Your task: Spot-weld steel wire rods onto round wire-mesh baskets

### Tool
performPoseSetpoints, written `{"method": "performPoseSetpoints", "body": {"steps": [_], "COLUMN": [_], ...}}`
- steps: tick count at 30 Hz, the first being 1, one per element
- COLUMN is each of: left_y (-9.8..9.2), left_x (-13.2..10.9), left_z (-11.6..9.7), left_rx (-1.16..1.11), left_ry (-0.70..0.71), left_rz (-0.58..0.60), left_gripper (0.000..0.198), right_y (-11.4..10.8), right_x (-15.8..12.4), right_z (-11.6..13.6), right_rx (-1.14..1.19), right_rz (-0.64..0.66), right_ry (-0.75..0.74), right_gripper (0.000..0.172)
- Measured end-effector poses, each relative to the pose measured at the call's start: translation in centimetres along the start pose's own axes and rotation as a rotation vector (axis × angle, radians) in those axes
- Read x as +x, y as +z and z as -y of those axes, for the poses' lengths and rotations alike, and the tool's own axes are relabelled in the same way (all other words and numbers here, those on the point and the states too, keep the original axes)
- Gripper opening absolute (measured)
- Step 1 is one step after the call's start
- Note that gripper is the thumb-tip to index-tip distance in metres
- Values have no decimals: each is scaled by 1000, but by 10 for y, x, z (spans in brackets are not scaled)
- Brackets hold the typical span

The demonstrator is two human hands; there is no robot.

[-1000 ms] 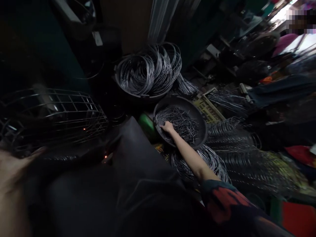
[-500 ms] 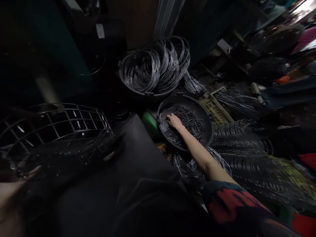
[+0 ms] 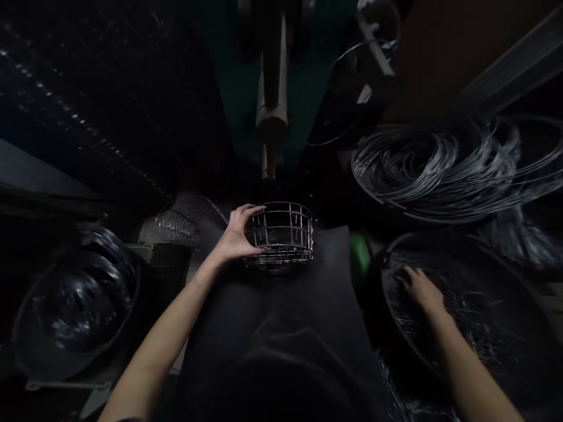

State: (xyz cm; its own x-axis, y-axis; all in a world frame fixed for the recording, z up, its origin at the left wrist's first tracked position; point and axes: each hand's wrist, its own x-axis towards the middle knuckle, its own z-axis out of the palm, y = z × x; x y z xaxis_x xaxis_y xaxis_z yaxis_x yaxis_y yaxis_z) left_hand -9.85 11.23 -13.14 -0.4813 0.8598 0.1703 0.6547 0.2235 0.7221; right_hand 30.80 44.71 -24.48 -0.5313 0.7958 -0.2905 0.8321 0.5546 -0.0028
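- The left hand (image 3: 236,239) grips the wire basket (image 3: 284,235) by its left side. The fingers (image 3: 252,209) curl over the far rim, the thumb presses the near wall, and the span is wide but closed firmly on the wires.
- The basket rests on the dark cloth (image 3: 281,310) over the person's lap, mouth seemingly upward, round with no clear long axis. It sits just in front of and below the lower end of the machine's upright rod (image 3: 269,126).
- The right hand (image 3: 420,288) lies palm down, well apart to the right of the basket, in a dark pan (image 3: 519,275) of short wire pieces (image 3: 479,316).
- Its fingers are loosely spread on the pile (blur and gloom hide whether they pinch any piece, so I cannot tell).
- The pieces lie under and to the right of that hand, so the right hand is much the nearer to them and the left to the basket.
- Wire coils (image 3: 431,167) fill a tub beyond the pan, and a bowl of wire rings (image 3: 74,305) stands at far left.
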Motion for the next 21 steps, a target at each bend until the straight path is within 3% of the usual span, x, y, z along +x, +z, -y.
{"method": "performPoseSetpoints", "body": {"steps": [3, 7, 13, 17, 20, 21], "left_y": [5, 8, 15, 20, 17, 15], "left_x": [-2, -5, -2, -2, -4, -5], "left_z": [2, 14, 20, 16, 15, 15], "left_rx": [15, 2, -13, -44, -100, -122], "left_ry": [-8, 37, 92, 84, 21, 6], "left_rz": [68, 153, 52, -11, -41, -60], "left_gripper": [90, 109, 109, 109, 113, 114], "right_y": [2, 5, 5, -3, -15, -19], "right_x": [5, 9, 1, -5, -12, -14], "right_z": [5, 10, 13, 10, 5, 3], "right_rx": [-32, -39, -68, -82, -94, -60], "right_rz": [137, 229, 255, 273, 223, 146], "right_ry": [105, 157, 117, 20, 1, 22], "right_gripper": [34, 41, 40, 30, 21, 19]}}
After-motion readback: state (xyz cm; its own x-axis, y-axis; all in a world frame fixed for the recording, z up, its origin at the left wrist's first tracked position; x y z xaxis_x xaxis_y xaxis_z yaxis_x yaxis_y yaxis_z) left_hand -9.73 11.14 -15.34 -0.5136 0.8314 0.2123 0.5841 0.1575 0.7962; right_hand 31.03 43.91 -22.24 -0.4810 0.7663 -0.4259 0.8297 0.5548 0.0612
